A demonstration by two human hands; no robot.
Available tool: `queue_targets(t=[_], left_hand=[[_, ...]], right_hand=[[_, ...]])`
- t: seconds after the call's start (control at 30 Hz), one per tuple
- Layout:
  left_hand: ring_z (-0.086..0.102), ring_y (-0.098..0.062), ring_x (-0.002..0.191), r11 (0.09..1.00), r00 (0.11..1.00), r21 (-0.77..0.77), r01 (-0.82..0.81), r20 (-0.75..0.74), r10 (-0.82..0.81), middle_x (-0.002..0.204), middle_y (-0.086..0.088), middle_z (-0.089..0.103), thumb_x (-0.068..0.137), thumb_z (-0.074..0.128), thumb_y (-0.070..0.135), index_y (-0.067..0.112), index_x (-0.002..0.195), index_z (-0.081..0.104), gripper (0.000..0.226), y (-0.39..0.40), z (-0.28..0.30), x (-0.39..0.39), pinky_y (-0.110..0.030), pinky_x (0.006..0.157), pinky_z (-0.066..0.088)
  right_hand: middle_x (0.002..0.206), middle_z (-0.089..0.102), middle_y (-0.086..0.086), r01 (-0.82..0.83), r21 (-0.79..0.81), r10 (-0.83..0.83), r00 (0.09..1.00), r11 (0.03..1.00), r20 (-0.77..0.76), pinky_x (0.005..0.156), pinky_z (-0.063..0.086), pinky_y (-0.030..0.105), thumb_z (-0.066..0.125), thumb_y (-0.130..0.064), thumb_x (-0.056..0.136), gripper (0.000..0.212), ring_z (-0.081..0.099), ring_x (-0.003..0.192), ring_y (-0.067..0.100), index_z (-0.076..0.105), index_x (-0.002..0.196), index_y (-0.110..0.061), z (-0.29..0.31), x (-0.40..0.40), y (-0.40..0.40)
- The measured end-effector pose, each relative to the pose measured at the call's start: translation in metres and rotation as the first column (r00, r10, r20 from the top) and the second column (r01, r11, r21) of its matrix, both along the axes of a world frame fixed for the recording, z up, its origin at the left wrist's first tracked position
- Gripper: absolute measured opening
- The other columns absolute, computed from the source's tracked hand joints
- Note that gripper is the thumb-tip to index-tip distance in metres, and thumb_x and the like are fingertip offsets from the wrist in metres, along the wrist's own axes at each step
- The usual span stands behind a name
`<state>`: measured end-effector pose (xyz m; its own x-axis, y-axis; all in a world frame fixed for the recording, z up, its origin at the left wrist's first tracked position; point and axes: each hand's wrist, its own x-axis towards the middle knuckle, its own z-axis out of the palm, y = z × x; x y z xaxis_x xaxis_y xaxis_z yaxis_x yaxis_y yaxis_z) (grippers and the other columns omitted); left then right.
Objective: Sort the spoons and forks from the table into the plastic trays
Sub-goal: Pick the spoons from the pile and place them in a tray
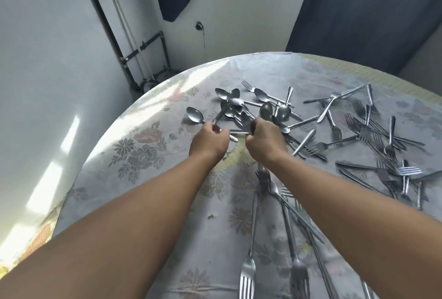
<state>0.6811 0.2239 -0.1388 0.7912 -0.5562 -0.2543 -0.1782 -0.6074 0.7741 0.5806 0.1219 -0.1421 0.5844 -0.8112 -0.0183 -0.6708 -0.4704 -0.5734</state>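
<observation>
The left hand [208, 140] pinches the handle of a spoon [195, 115] lying at ten o'clock; the right hand [264, 139] is curled round several spoon handles. Loose spoons [239, 105] sit at twelve, forks [373, 136] from two to five on the counter [134, 155]. No trays show. The bundle may slip and scatter, or snag crossed handles. No writing is readable.
</observation>
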Motion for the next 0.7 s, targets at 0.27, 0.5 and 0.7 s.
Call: queue_targets(t=[0.27, 0.5, 0.7], left_hand=[[0.062, -0.029, 0.104, 0.956, 0.952, 0.259, 0.139, 0.230, -0.201, 0.121, -0.004, 0.061, 0.095, 0.057, 0.049, 0.037, 0.121, 0.064, 0.029, 0.000, -0.022, 0.008, -0.034, 0.076, 0.046], [0.060, -0.030, 0.111, 0.942, 0.931, 0.284, 0.177, 0.263, -0.254, 0.131, -0.008, 0.052, 0.098, 0.055, 0.052, 0.036, 0.136, 0.060, 0.042, 0.009, -0.022, 0.011, -0.039, 0.092, 0.052], [0.061, -0.036, 0.105, 0.935, 0.940, 0.345, 0.085, 0.282, -0.190, 0.128, -0.013, 0.049, 0.097, 0.060, 0.050, 0.029, 0.135, 0.050, 0.044, 0.013, -0.017, 0.003, -0.041, 0.086, 0.052]], right_hand=[[0.107, 0.066, 0.010, -0.139, -0.160, 0.083, 0.947, 0.977, -0.311, 0.068, 0.044, 0.036, 0.052, -0.008, 0.096, 0.019, 0.056, 0.081, 0.029, 0.069, 0.102, -0.014, -0.002, 0.031, -0.014], [0.100, 0.061, 0.011, -0.085, -0.167, 0.034, 0.957, 0.982, -0.288, 0.070, 0.044, 0.038, 0.048, 0.000, 0.096, 0.017, 0.058, 0.085, 0.032, 0.060, 0.099, -0.011, -0.003, 0.033, -0.014], [0.091, 0.064, 0.012, -0.065, 0.052, 0.078, 0.948, 0.997, -0.308, 0.065, 0.047, 0.032, 0.054, -0.003, 0.088, 0.012, 0.060, 0.077, 0.028, 0.066, 0.090, -0.006, 0.009, 0.039, -0.022]])
